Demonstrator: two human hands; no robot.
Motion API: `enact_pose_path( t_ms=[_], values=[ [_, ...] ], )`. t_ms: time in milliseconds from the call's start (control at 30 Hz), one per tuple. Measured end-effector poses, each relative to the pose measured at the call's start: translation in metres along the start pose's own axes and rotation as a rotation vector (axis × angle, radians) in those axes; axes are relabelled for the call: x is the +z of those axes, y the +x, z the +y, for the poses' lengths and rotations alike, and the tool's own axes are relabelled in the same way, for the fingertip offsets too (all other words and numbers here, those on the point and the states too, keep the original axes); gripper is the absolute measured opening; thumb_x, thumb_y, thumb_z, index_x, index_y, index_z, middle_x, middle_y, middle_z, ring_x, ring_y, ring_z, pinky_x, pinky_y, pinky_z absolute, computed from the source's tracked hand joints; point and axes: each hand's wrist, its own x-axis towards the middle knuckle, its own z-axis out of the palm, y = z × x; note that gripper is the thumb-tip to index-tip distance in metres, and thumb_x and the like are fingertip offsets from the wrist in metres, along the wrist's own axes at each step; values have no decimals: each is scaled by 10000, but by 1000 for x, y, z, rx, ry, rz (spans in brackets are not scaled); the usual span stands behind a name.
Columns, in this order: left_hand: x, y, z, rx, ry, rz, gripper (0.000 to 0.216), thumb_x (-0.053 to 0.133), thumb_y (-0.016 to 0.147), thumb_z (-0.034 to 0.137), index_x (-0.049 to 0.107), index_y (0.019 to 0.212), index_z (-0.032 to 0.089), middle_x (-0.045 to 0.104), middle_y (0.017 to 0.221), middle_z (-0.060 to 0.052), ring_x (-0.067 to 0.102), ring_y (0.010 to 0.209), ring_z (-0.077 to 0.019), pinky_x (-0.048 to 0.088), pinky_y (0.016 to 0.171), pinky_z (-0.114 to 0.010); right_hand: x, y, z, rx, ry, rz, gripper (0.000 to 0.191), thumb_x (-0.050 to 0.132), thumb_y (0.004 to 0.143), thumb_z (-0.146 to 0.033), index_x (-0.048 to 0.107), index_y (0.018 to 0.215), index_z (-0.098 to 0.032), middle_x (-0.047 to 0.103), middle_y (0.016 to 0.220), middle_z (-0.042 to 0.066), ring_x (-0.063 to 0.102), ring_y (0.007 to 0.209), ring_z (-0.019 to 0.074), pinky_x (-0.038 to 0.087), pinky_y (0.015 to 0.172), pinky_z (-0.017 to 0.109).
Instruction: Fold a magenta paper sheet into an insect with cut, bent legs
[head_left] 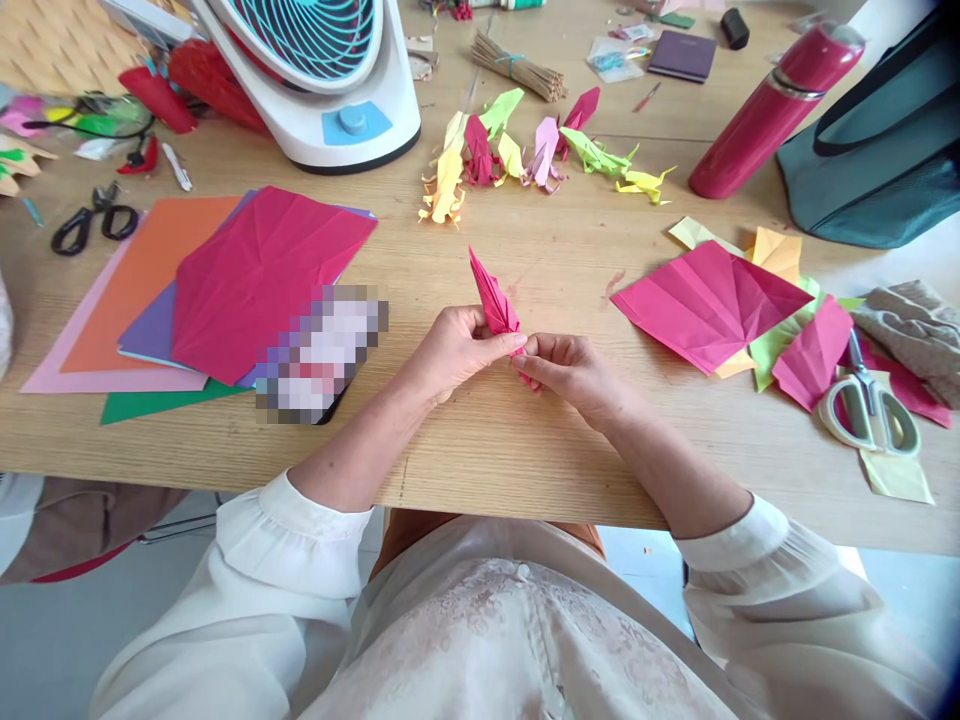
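A narrow folded piece of pink paper (491,295) points up and away from me over the wooden table (487,440). My left hand (456,350) pinches its lower end from the left. From the right, my right hand (574,372) grips the same lower end, fingertips meeting those of the left hand. Both wrists rest on the table near its front edge.
A stack of coloured sheets (225,285) lies at left, creased pink paper and scraps (712,305) with white-handled scissors (870,410) at right. Several folded paper figures (525,150) sit beyond, before a white fan (330,70). A red flask (776,105), teal bag (885,150) and black scissors (94,220) lie around.
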Motion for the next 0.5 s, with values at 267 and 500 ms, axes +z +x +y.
enact_pose_path(
  t_ms=[267, 500],
  values=[
    [-6, 0, -3, 33, 40, 33, 207, 772, 701, 326, 671, 686, 146, 570, 613, 27, 406, 567, -76, 290, 523, -230, -4, 0, 2, 6, 41, -29, 458, 807, 676, -598, 630, 699, -176, 569, 659, -11, 482, 619, 107, 392, 585, 264],
    [-11, 4, 1, 35, -8, 86, 250, 793, 670, 348, 641, 692, 152, 589, 647, 28, 419, 582, -79, 332, 540, -228, -5, 0, 4, 5, 36, -5, 383, 799, 692, -523, 623, 718, -184, 559, 655, -20, 483, 614, 108, 410, 592, 268]
  ],
)
